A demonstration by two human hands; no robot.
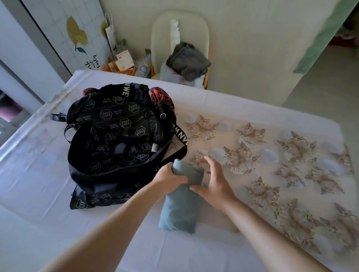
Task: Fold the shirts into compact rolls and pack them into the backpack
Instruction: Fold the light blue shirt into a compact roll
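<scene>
Head view: rolled shirt [180,207] lies just right of backpack [119,136]. The left hand [169,178] grips its far end; the right hand [213,184] is spread, thumb on the roll.

Risk: with a one-sided grip, the roll may unwind on lifting.

Beside the backpack mouth, a strap [179,136] could snag. Behind the backpack: red garment [162,99].

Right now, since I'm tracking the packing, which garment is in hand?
The teal roll beside the backpack: the left hand grips it. The red one shows at the backpack's far edge, the grey one on the chair.

rolled grey-green shirt [180,207] beside the open black backpack [119,144].
</scene>
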